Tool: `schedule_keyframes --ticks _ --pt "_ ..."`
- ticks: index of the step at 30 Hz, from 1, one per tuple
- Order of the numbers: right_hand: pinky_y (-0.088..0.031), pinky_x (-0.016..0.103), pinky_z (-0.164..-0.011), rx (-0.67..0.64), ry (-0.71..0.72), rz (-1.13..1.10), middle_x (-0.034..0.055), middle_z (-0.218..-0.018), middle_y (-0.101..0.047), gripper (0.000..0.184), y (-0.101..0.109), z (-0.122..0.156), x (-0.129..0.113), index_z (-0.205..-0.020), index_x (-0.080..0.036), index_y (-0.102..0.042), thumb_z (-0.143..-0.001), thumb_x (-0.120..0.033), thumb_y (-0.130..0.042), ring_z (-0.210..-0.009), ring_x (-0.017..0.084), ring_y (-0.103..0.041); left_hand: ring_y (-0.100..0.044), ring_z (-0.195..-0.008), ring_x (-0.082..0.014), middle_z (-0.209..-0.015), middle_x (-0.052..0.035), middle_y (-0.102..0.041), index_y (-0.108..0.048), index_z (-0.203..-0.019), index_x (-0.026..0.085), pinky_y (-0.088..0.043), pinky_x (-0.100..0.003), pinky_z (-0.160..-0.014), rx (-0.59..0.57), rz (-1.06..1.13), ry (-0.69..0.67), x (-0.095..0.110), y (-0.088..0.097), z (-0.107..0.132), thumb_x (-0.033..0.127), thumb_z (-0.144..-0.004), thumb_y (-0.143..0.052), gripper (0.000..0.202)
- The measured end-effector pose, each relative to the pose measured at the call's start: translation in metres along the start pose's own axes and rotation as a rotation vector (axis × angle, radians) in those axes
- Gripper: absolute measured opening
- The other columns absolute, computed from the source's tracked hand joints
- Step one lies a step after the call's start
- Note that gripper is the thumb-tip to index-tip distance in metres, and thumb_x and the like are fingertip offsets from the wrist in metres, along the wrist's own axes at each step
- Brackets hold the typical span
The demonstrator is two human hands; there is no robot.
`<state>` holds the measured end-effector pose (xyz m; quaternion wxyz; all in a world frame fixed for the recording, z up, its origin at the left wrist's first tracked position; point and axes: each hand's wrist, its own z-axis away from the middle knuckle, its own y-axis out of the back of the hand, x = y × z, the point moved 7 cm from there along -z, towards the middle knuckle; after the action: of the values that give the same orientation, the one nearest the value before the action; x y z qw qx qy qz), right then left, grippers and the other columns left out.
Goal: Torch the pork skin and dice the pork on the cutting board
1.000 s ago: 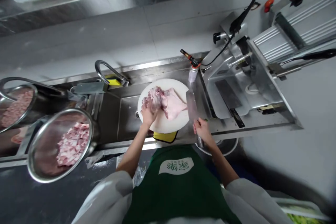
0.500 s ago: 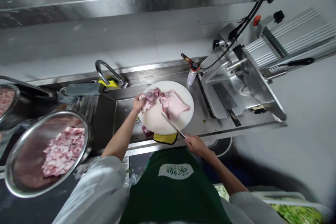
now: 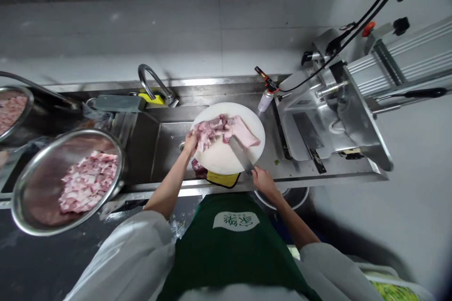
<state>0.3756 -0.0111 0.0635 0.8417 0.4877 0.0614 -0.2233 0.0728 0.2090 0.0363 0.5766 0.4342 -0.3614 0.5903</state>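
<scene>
A slab of raw pink meat lies on a round white cutting board set over the sink. My left hand is closed on the meat's left end at the board's rim. My right hand grips the handle of a cleaver, whose blade reaches up and left over the board to the meat's middle.
A steel bowl of cut meat pieces sits at the left, with another bowl behind it. A faucet, a gas torch can and a metal slicing machine with a second cleaver line the counter.
The cleaver, held upright beside the board a second ago, has swung down over the board and now reaches the meat. My left hand shifted to the meat's left end.
</scene>
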Motion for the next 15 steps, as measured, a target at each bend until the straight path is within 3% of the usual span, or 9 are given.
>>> schedule_keyframes --ticks 2,5,8,11,13,15 --pt "-0.038 0.029 -0.076 -0.002 -0.008 0.019 0.0156 -0.105 -0.077 0.031 0.001 0.007 -0.006 -0.121 -0.016 -0.067 -0.109 -0.026 -0.040 -0.093 0.025 -0.072 -0.069 -0.099 -0.0339 -0.094 -0.0145 -0.070 -0.070 -0.115 0.013 -0.054 -0.046 -0.094 0.054 -0.405 -0.020 -0.017 0.016 0.011 0.043 -0.084 -0.066 0.043" --pt "-0.039 0.030 -0.076 -0.020 0.023 0.069 0.0165 -0.103 -0.077 0.033 -0.001 0.015 -0.016 -0.125 -0.016 -0.065 -0.109 -0.025 -0.038 -0.092 0.026 -0.073 -0.059 -0.124 -0.0395 -0.125 -0.0230 -0.062 -0.064 -0.136 0.012 -0.044 -0.052 -0.109 0.156 -0.808 -0.244 -0.010 0.021 0.025 0.046 -0.090 -0.061 0.057" --pt "-0.040 0.030 -0.076 -0.064 0.084 0.092 0.0160 -0.104 -0.077 0.035 -0.002 0.018 -0.020 -0.127 -0.017 -0.065 -0.110 -0.024 -0.036 -0.091 0.026 -0.072 -0.047 -0.137 -0.0431 -0.152 -0.0233 -0.043 -0.044 -0.159 0.021 -0.039 -0.059 -0.114 0.075 -0.983 -0.371 -0.002 -0.005 0.032 0.058 -0.088 -0.066 0.083" --pt "-0.038 0.030 -0.075 -0.072 0.101 0.088 0.0155 -0.104 -0.077 0.034 0.000 0.018 -0.010 -0.119 -0.017 -0.067 -0.109 -0.025 -0.036 -0.090 0.025 -0.071 -0.032 -0.145 -0.0529 -0.167 -0.0206 -0.024 -0.041 -0.160 0.033 -0.034 -0.073 -0.110 -0.084 -1.149 -0.376 -0.005 -0.037 0.028 0.061 -0.082 -0.072 0.089" --pt "-0.037 0.029 -0.072 -0.036 0.104 0.074 0.0144 -0.100 -0.077 0.033 0.002 0.021 0.004 -0.113 -0.017 -0.068 -0.109 -0.025 -0.037 -0.086 0.024 -0.071 -0.033 -0.144 -0.0547 -0.167 -0.0215 -0.023 -0.042 -0.160 0.035 -0.035 -0.076 -0.107 -0.076 -1.181 -0.340 -0.005 -0.042 0.019 0.055 -0.086 -0.069 0.081" --pt "-0.036 0.030 -0.071 0.021 0.117 0.030 0.0129 -0.094 -0.077 0.032 0.002 0.027 0.022 -0.108 -0.017 -0.068 -0.107 -0.025 -0.037 -0.082 0.023 -0.070 -0.042 -0.139 -0.0522 -0.160 -0.0242 -0.033 -0.040 -0.161 0.034 -0.040 -0.072 -0.105 -0.017 -1.131 -0.288 -0.002 -0.036 0.003 0.047 -0.087 -0.068 0.081"
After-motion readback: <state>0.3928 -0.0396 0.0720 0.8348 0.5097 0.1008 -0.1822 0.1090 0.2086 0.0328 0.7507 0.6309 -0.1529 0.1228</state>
